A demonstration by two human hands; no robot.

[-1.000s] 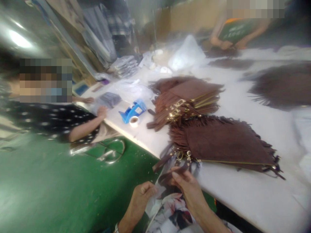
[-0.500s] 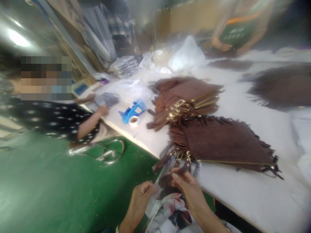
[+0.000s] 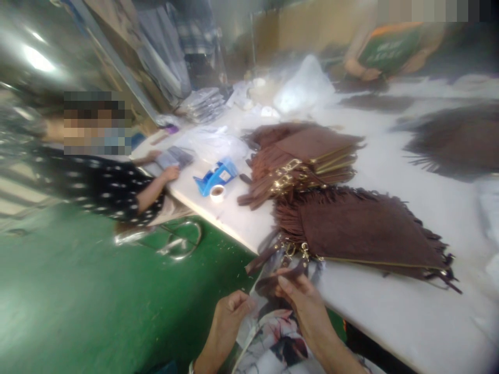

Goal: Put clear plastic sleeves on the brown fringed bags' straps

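Observation:
My right hand [image 3: 306, 301] pinches a dark brown strap [image 3: 268, 284] over the table's near edge. Gold clasps [image 3: 304, 250] join straps like it to a fringed brown suede pouch [image 3: 366, 228], which lies on a stack of the same. Left of the strap, my left hand [image 3: 233, 314] is closed, thumb against fingers. A piece of clear plastic [image 3: 245, 331] hangs from its fingertips, just over my floral clothing. The ends of the fingers on that hand are partly blurred.
Behind is a second stack of brown pouches [image 3: 307, 148]. A blue tape dispenser [image 3: 217, 176] and tape roll [image 3: 217, 194] stand on the white table [image 3: 241, 221]. A person in a dotted top [image 3: 97, 182] works at the left; another person [image 3: 390, 52] stands across the table.
The view has shifted slightly, so the surroundings sit a little further right. Both hands keep nearly the same pose and grip. The person at the left leans slightly nearer the table.

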